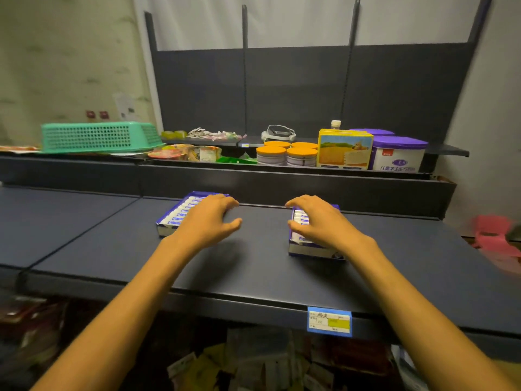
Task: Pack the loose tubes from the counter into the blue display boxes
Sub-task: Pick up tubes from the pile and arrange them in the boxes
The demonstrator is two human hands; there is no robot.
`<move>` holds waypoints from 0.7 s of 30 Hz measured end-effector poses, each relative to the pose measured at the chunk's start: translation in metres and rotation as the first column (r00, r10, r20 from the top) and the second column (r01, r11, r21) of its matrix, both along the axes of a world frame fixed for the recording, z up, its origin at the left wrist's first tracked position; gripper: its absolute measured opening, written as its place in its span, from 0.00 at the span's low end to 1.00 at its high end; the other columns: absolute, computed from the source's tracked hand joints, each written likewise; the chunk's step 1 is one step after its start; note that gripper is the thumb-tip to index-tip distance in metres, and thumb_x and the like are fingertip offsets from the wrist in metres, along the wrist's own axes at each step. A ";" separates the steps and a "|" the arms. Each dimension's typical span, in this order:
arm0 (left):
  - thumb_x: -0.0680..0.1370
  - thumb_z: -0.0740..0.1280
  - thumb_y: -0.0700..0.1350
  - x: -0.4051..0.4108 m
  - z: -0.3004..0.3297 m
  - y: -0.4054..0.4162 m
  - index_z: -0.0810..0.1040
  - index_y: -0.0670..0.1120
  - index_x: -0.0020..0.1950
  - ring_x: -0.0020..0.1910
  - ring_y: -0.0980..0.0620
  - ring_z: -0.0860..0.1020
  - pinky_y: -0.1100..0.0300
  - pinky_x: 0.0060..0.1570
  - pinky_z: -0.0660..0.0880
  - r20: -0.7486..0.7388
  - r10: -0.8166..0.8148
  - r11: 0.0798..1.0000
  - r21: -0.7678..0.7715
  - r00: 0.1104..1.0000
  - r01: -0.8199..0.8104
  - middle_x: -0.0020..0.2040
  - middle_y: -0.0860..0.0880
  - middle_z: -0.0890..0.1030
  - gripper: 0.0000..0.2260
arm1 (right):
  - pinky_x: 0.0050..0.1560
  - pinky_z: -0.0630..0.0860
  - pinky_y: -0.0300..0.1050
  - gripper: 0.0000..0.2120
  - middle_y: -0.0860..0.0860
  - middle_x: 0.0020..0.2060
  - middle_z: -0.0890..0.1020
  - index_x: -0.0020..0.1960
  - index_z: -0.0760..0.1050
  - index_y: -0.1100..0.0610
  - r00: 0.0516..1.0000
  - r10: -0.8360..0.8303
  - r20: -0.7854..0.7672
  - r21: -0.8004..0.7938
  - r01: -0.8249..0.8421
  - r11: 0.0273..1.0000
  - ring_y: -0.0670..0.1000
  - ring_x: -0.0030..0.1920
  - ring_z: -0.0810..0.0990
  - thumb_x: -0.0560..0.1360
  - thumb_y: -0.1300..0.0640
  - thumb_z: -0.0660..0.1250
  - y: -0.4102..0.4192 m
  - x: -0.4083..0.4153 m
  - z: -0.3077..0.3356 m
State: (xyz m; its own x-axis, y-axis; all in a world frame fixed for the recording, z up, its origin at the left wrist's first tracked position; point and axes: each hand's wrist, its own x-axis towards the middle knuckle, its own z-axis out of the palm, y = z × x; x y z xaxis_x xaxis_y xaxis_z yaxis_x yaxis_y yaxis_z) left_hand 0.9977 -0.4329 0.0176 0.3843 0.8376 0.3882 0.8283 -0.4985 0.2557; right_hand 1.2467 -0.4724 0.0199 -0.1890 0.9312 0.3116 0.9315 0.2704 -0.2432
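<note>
There is only one view, from a wide-angle camera worn on the person's head. It looks forward and down over both forearms to the dark shelf [112, 235], which is near. Farther away it faces the upper shelf and the back panel [296, 88]. The edges curve and are blurred.

The white purple-lidded tub [398, 158] reads "儿童学生配方"; other labels are illegible.

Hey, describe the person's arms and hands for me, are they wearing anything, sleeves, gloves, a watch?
Both arms are bare from where they enter the frame down to the fingertips. No sleeves, gloves, watch, bracelet or rings show on the left hand or the right hand. No markings or cables are visible on either forearm.
</note>
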 end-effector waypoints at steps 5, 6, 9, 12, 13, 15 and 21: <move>0.76 0.67 0.54 -0.068 0.002 -0.019 0.75 0.51 0.66 0.64 0.49 0.73 0.53 0.58 0.71 -0.043 0.119 0.993 0.024 0.992 -0.118 0.65 0.50 0.76 0.19 | 0.68 0.65 0.49 0.25 0.51 0.71 0.69 0.72 0.65 0.50 0.992 0.089 0.088 -0.009 -0.089 0.996 0.52 0.70 0.67 0.77 0.47 0.65 0.006 -0.073 -0.002; 0.76 0.66 0.54 -0.086 0.002 -0.022 0.74 0.52 0.67 0.64 0.49 0.72 0.52 0.58 0.71 -0.063 0.146 0.989 0.034 0.987 -0.144 0.65 0.50 0.76 0.20 | 0.68 0.65 0.49 0.25 0.51 0.70 0.69 0.72 0.65 0.50 0.989 0.105 0.107 -0.004 -0.105 0.994 0.52 0.69 0.67 0.77 0.47 0.65 0.008 -0.091 -0.003; 0.77 0.65 0.57 -0.149 0.000 -0.034 0.71 0.52 0.69 0.67 0.50 0.69 0.52 0.60 0.70 -0.138 0.222 0.975 0.046 0.965 -0.218 0.66 0.50 0.74 0.22 | 0.66 0.65 0.48 0.25 0.52 0.70 0.70 0.72 0.65 0.53 0.981 0.157 0.112 0.015 -0.160 0.987 0.53 0.68 0.68 0.77 0.48 0.65 0.011 -0.155 -0.006; 0.78 0.63 0.58 -0.220 -0.005 -0.045 0.70 0.51 0.71 0.68 0.48 0.67 0.49 0.62 0.69 -0.206 0.282 0.959 0.062 0.937 -0.275 0.68 0.49 0.72 0.23 | 0.65 0.68 0.50 0.24 0.53 0.69 0.72 0.71 0.67 0.54 0.968 0.231 0.097 0.027 -0.234 0.972 0.54 0.67 0.70 0.77 0.49 0.65 0.011 -0.230 -0.010; 0.78 0.63 0.59 -0.243 -0.006 -0.048 0.69 0.51 0.71 0.68 0.48 0.67 0.49 0.62 0.69 -0.224 0.299 0.954 0.064 0.928 -0.292 0.68 0.49 0.72 0.24 | 0.65 0.68 0.51 0.23 0.53 0.68 0.72 0.70 0.68 0.54 0.962 0.254 0.096 0.027 -0.258 0.966 0.54 0.66 0.70 0.77 0.49 0.65 0.011 -0.256 -0.012; 0.78 0.62 0.59 -0.291 -0.009 -0.054 0.69 0.51 0.71 0.67 0.47 0.68 0.50 0.61 0.69 -0.248 0.322 0.946 0.059 0.914 -0.318 0.68 0.49 0.72 0.24 | 0.66 0.67 0.51 0.24 0.52 0.69 0.71 0.71 0.67 0.53 0.950 0.289 0.118 0.024 -0.294 0.956 0.54 0.67 0.69 0.77 0.48 0.65 0.013 -0.307 -0.014; 0.78 0.61 0.59 -0.425 -0.014 -0.065 0.68 0.51 0.71 0.67 0.49 0.68 0.52 0.61 0.70 -0.262 0.391 0.920 0.072 0.882 -0.386 0.68 0.50 0.72 0.24 | 0.65 0.67 0.53 0.25 0.52 0.69 0.71 0.72 0.65 0.52 0.918 0.337 0.209 0.030 -0.350 0.936 0.55 0.68 0.68 0.78 0.47 0.64 0.029 -0.445 -0.011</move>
State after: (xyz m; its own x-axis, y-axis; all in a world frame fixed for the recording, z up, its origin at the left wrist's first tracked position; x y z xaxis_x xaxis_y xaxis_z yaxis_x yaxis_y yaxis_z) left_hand 0.5729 -0.4978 0.0037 0.1202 0.9351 0.3333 0.9921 -0.1250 -0.0072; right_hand 0.8012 -0.4438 0.0084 -0.5575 0.7769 0.2928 0.8057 0.5913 -0.0348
